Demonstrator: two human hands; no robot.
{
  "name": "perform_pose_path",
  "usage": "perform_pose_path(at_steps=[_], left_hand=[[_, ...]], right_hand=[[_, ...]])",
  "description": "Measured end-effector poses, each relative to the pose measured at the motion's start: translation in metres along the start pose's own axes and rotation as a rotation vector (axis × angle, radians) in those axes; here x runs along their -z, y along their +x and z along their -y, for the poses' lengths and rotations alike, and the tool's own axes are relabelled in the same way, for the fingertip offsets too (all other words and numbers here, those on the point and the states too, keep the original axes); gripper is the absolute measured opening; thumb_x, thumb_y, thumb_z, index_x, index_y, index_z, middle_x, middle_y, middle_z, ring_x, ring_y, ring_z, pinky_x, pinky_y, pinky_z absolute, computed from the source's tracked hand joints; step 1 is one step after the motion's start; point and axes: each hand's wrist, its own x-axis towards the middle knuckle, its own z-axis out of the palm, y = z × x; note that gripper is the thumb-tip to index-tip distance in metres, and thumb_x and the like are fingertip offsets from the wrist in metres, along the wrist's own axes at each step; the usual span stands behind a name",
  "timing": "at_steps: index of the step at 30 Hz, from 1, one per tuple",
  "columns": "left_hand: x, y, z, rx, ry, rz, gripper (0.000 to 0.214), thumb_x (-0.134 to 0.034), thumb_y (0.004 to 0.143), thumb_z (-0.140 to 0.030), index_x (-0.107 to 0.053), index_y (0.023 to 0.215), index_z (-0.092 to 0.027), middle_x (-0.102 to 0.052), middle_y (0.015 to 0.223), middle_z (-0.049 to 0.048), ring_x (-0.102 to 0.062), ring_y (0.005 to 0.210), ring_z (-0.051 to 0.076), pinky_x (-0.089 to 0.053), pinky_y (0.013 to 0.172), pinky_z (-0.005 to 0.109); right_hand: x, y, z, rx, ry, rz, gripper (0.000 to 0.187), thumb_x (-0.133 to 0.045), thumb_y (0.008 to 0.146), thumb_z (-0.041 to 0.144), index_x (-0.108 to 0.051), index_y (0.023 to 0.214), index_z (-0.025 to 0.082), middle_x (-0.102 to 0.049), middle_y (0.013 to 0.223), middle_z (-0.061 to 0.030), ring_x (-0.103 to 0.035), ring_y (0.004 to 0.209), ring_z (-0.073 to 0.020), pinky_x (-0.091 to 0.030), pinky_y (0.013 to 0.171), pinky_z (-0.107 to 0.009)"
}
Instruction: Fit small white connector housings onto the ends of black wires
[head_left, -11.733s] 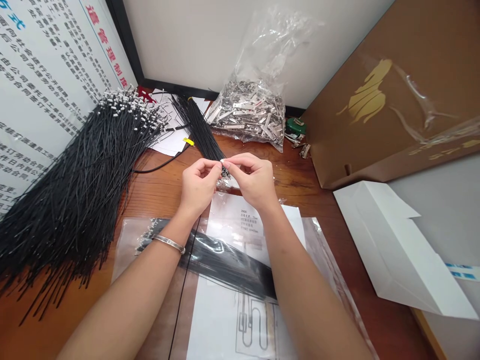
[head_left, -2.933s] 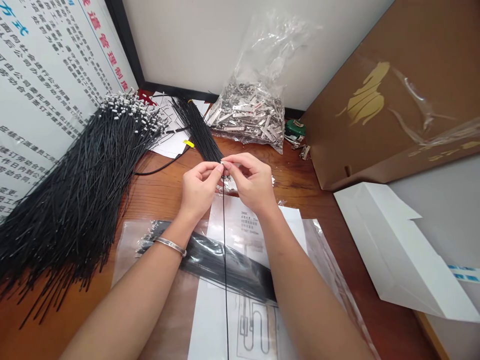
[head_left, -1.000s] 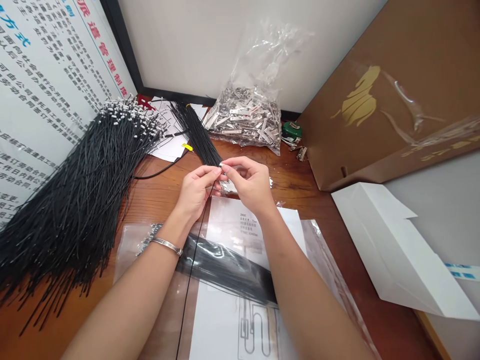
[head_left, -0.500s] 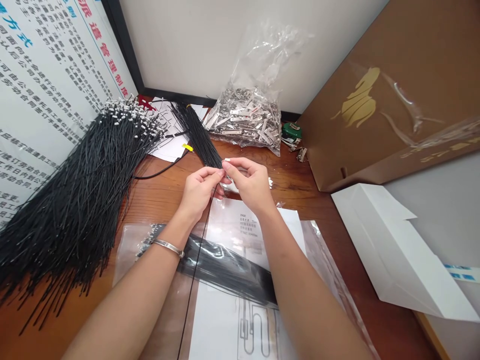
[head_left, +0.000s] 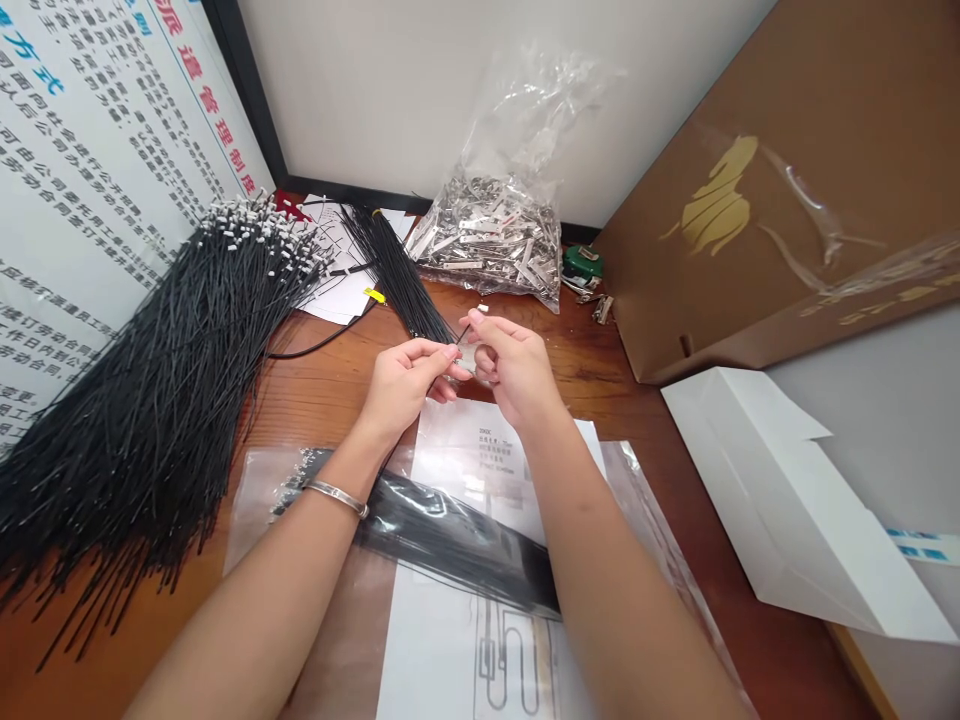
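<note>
My left hand [head_left: 405, 385] is closed in a pinch around a thin black wire [head_left: 464, 333] above the table. Just to its right, my right hand [head_left: 521, 368] pinches the same wire near its end, where a small white connector [head_left: 483, 308] sticks out past the fingertips. Part of the wire is hidden by my fingers. Behind and below the hands lies a small clear bag [head_left: 469, 358], partly covered by them. A tied bundle of black wires [head_left: 397, 270] reaches toward my fingers from behind.
At the left lies a large heap of black wires [head_left: 165, 370] with white connectors. A clear bag of metal pieces [head_left: 495, 240] stands at the back, beside a green tape measure [head_left: 583, 262]. Bagged wires [head_left: 450, 540] lie over a printed sheet [head_left: 427, 640]. A brown box [head_left: 720, 180] and white box [head_left: 780, 500] stand right.
My right hand has moved slightly right, away from the left hand, drawing the connector end along. The long wire that hung down across the sheet no longer shows there.
</note>
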Motion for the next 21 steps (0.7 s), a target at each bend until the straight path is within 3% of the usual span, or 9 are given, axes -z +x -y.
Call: perform_pose_path(at_steps=[4, 10, 13, 17, 21], left_hand=[[0.001, 0.001, 0.000, 0.010, 0.005, 0.004, 0.026, -0.076, 0.069, -0.037, -0.067, 0.074, -0.013, -0.074, 0.070, 0.0081, -0.059, 0.046, 0.010, -0.044, 0.046, 0.021], [0.001, 0.001, 0.001, 0.024, 0.012, 0.041, 0.025, -0.070, 0.073, -0.026, -0.070, 0.095, -0.016, -0.077, 0.086, 0.0081, -0.060, 0.049, 0.009, -0.044, 0.046, 0.020], [0.001, -0.002, 0.000, 0.013, 0.016, 0.121, 0.024, -0.070, 0.072, -0.021, -0.071, 0.095, -0.016, -0.077, 0.088, 0.0083, -0.059, 0.051, 0.009, -0.046, 0.049, 0.021], [0.003, -0.003, 0.000, -0.005, 0.024, 0.186, 0.020, -0.070, 0.072, -0.022, -0.074, 0.090, -0.015, -0.076, 0.097, 0.0104, -0.062, 0.056, 0.009, -0.047, 0.053, 0.022], [0.003, -0.001, 0.001, -0.029, -0.049, 0.158, 0.027, -0.078, 0.068, -0.026, -0.074, 0.092, -0.016, -0.076, 0.099, 0.0099, -0.064, 0.055, 0.010, -0.049, 0.053, 0.023]], right_hand=[[-0.002, -0.002, 0.001, -0.009, 0.012, 0.059, 0.038, -0.085, 0.055, 0.046, -0.067, 0.068, 0.015, -0.049, 0.057, 0.0054, -0.026, 0.042, -0.0017, -0.016, 0.039, -0.022], [0.007, 0.008, 0.002, 0.091, 0.210, -0.194, 0.042, -0.083, 0.057, 0.050, -0.063, 0.077, 0.019, -0.050, 0.064, 0.0074, -0.023, 0.039, -0.0002, -0.013, 0.037, -0.022], [0.010, 0.010, 0.002, 0.077, 0.230, -0.226, 0.042, -0.081, 0.060, 0.050, -0.063, 0.082, 0.019, -0.049, 0.063, 0.0078, -0.022, 0.039, -0.0007, -0.013, 0.037, -0.023], [0.004, 0.004, 0.004, 0.009, 0.166, -0.162, 0.042, -0.082, 0.059, 0.050, -0.066, 0.080, 0.018, -0.051, 0.061, 0.0063, -0.024, 0.039, -0.0008, -0.014, 0.037, -0.023], [-0.002, -0.003, 0.007, -0.053, 0.080, 0.035, 0.039, -0.083, 0.057, 0.045, -0.069, 0.077, 0.014, -0.048, 0.053, 0.0061, -0.029, 0.042, -0.0020, -0.016, 0.039, -0.021]])
